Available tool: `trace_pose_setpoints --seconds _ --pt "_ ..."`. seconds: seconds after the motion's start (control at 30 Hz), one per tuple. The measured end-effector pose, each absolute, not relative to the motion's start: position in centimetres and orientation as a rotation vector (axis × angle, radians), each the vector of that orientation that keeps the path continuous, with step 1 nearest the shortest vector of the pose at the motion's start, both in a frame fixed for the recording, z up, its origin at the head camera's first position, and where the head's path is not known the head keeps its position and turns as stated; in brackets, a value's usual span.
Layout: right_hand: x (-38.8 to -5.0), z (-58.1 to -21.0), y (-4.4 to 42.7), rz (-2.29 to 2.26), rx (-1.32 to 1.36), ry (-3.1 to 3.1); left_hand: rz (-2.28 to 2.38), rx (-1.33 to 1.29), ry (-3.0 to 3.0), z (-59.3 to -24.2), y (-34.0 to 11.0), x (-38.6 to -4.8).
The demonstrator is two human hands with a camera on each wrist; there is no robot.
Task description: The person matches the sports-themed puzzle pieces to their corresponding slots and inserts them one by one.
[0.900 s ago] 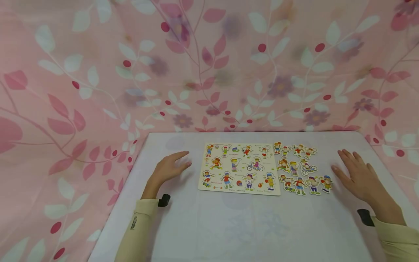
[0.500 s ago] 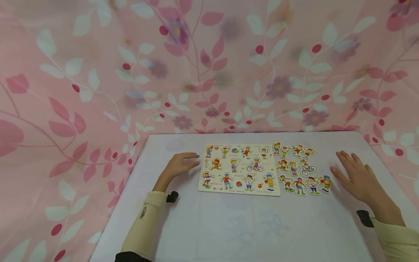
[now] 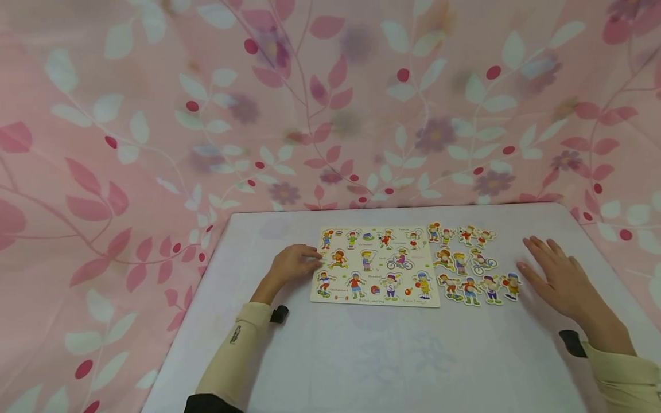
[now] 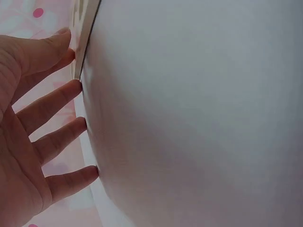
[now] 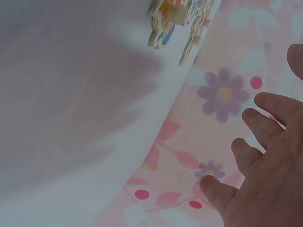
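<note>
The flat board (image 3: 432,297) with printed sports figures lies on the white table. At its left edge is my left hand (image 3: 294,264), its fingertips touching the edge area. In the left wrist view, the fingers of this hand (image 4: 19,156) are spread and lightly bent beside the board's side (image 4: 85,38), with the thumb just above it. Loose figure pieces (image 3: 461,264) lie in rows against the board's right side. My right hand (image 3: 560,281) is held to the right of them, fingers extended, holding nothing. Pieces with round knobs (image 5: 163,28) show in the right wrist view, apart from that hand (image 5: 265,165).
The white table (image 3: 372,361) extends in front of the board and out to both sides. Behind it hangs a pink curtain (image 3: 330,103) with a leaf and flower pattern, which also runs down the left side.
My left hand has moved right, from beside the board to its left edge. The right hand, the board and the pieces keep their places, with the view shifted slightly.
</note>
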State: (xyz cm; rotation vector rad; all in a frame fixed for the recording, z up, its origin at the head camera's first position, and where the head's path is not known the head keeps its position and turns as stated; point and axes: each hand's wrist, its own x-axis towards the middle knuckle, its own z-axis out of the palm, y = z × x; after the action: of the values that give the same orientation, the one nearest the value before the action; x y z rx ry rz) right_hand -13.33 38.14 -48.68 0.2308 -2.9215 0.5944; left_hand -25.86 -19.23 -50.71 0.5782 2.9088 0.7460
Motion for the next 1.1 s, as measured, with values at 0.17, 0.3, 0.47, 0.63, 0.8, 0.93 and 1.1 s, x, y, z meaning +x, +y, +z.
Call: trace_pose_setpoints --seconds 0.17,0.3,0.47,0.63,0.8,0.93,1.1 --pt "-13.6 -48.6 37.7 0.598 0.247 -2.920 0.688 0.615 2.950 -51.0 -19.0 -25.7" --pt "-14.0 -48.3 37.2 0.624 0.270 -2.920 0.676 0.638 2.963 -51.1 -19.0 -25.6" --pt "-15.0 -47.7 36.3 0.690 0.282 -2.951 0.668 0.653 2.962 -51.1 -19.0 -25.5" --pt "-16.9 -46.9 34.9 0.718 0.297 -3.014 0.672 0.652 2.974 -50.8 -19.0 -25.6" --pt "-19.2 -46.4 33.7 0.710 0.341 -3.069 0.702 0.642 2.969 -50.7 -19.0 -25.7" --pt "-20.9 -46.4 32.9 0.736 0.430 -3.064 0.730 0.635 2.955 -50.8 -19.0 -25.7" --pt "-22.8 -46.9 31.5 0.738 0.490 -3.082 0.750 0.604 2.943 -51.0 -19.0 -25.6"
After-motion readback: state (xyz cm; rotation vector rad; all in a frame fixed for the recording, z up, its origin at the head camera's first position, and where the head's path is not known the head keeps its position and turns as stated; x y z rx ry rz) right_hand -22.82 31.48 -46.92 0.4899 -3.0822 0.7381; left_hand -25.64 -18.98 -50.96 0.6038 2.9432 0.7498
